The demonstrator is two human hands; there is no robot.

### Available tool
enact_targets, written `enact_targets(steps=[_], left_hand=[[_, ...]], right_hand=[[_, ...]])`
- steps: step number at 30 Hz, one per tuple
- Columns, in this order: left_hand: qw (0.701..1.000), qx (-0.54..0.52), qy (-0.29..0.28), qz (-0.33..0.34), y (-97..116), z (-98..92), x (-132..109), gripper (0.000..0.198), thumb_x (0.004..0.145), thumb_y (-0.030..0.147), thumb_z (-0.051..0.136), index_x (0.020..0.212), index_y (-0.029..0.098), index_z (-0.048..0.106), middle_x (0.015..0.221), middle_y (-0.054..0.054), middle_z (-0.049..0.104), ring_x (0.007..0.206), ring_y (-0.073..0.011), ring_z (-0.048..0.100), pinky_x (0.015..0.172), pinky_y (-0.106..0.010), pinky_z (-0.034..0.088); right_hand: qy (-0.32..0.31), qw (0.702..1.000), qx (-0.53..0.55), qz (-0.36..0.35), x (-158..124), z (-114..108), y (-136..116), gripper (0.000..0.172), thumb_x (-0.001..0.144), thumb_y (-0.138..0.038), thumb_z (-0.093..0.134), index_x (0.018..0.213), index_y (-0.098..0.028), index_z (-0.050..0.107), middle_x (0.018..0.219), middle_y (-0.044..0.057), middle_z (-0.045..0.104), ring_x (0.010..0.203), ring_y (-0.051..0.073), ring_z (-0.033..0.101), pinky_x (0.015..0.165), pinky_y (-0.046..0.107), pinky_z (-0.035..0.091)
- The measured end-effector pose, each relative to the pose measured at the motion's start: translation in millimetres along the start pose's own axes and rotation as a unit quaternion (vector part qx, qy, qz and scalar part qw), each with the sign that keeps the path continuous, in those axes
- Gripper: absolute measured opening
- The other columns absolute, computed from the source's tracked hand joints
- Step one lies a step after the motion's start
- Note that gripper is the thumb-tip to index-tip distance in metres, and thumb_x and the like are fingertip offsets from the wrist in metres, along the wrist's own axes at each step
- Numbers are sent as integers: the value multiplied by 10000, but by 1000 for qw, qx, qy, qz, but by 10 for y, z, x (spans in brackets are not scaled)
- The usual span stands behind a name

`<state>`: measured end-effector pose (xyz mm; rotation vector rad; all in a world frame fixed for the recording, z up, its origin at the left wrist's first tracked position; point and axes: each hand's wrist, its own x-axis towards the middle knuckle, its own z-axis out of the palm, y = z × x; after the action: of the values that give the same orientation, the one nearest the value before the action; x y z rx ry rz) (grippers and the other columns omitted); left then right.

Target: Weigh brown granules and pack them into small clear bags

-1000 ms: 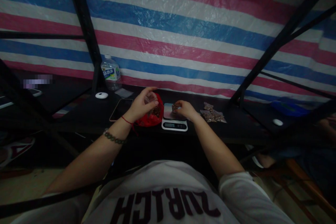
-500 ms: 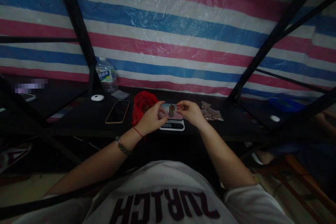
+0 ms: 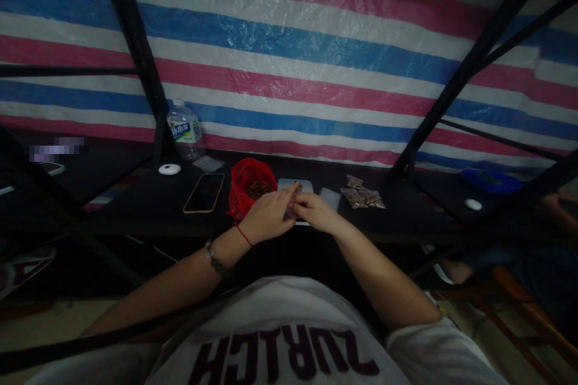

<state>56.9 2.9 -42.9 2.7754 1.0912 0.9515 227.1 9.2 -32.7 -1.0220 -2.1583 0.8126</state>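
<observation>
My left hand [image 3: 270, 215] and my right hand [image 3: 315, 212] meet over a small white kitchen scale [image 3: 303, 183]. Between their fingers is a small clear plastic bag [image 3: 298, 188] with brown bits in it, mostly covered by the fingers. Both hands are closed around it, though the exact grip is hidden. Just left of my left hand stands a red plastic bag [image 3: 241, 186], its mouth open on loose brown bits [image 3: 257, 189]. Beside my right hand lies a flat clear bag [image 3: 330, 198]. Several filled little bags [image 3: 362, 197] form a pile farther right.
A phone [image 3: 204, 194] lies left of the red bag. Behind it are a clear bottle [image 3: 184, 129], flat plastic bags [image 3: 208, 163] and a white oval case [image 3: 170, 169]. Dark metal posts [image 3: 139, 54] frame both sides, with striped sheeting [image 3: 289, 72] behind.
My hands have come together over the scale, closing around the small filled bag that stood there. A flat clear bag now shows beside my right hand.
</observation>
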Motion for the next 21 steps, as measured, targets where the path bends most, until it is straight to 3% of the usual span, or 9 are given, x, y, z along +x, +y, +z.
enact_targets(steps=[2,5,10,15,21], left_hand=[[1000,-2,1,14,0,-31,1,763,767,278,594,1436,142,253,1204,-156,599,1097,-288,593,935,-420,467],[999,-6,2,32,-76,-84,14,808,766,360,623,1447,163,237,1281,-156,558,1134,-286,573,957,-419,453],[999,7,-24,33,-271,-208,51,854,714,222,633,1462,156,226,1252,-159,574,1114,-282,580,943,-410,460],[999,33,-15,28,-335,-298,61,766,719,227,625,1424,155,332,1191,-161,586,1086,-299,567,935,-440,443],[1000,-2,5,21,-284,-258,80,855,673,423,716,1404,175,349,1251,-147,561,1141,-316,536,989,-457,398]], right_hand=[[9,1000,-4,7,1,-1,-17,206,801,-113,487,787,-163,686,689,0,649,638,130,579,629,235,455],[29,1000,2,-10,-6,-56,-26,344,701,-19,499,913,-192,707,861,4,705,778,149,632,729,248,483],[65,996,50,-34,-33,-262,-30,469,668,-14,510,1058,-202,690,1111,37,680,995,183,629,878,304,485],[81,994,59,-39,-30,-376,-26,435,677,-45,543,1055,-205,688,1114,50,665,998,186,622,865,309,490],[56,997,-19,-48,154,-246,-114,344,656,-156,719,997,-193,700,1078,64,639,1002,203,598,907,341,463]])
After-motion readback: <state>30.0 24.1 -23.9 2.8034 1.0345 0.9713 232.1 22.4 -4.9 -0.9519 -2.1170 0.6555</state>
